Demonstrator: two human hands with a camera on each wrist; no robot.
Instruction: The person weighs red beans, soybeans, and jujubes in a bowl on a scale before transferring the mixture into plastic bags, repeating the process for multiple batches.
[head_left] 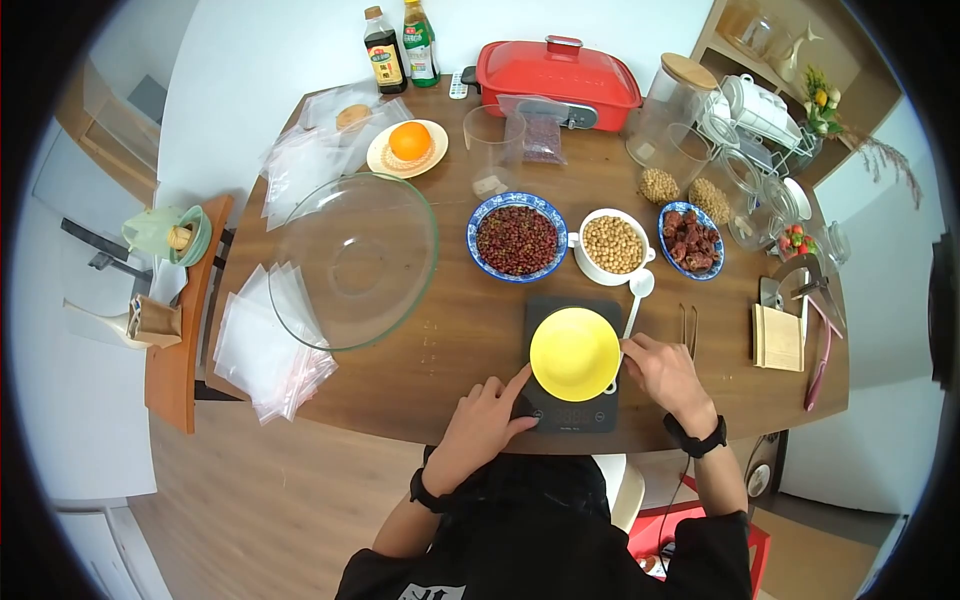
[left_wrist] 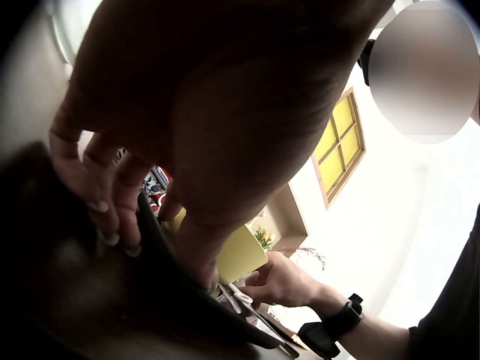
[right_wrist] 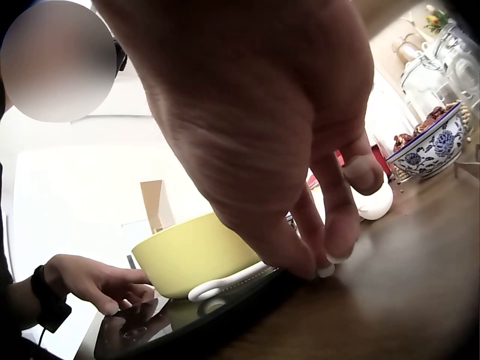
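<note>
A yellow bowl [head_left: 575, 353] stands on a black kitchen scale [head_left: 568, 417]. My left hand [head_left: 478, 425] is at the scale's left side, its index finger reaching to the bowl and its thumb over the scale's front corner. Its other fingertips come down beside the scale's edge in the left wrist view. A white spoon [head_left: 642, 284] lies along the bowl's right side, with its handle [right_wrist: 214, 287] over the scale. My right hand [head_left: 663, 372] pinches this handle at the scale's right edge; its fingers partly hide the grip.
Bowls of red beans [head_left: 516, 240], soybeans [head_left: 612, 246] and dried dates [head_left: 690, 241] stand beyond the scale. A large glass bowl [head_left: 354, 340] and plastic bags [head_left: 262, 350] are on the left. Metal tongs [head_left: 689, 330] and a wooden box [head_left: 778, 340] lie right. A red electric cooker [head_left: 560, 80] stands behind.
</note>
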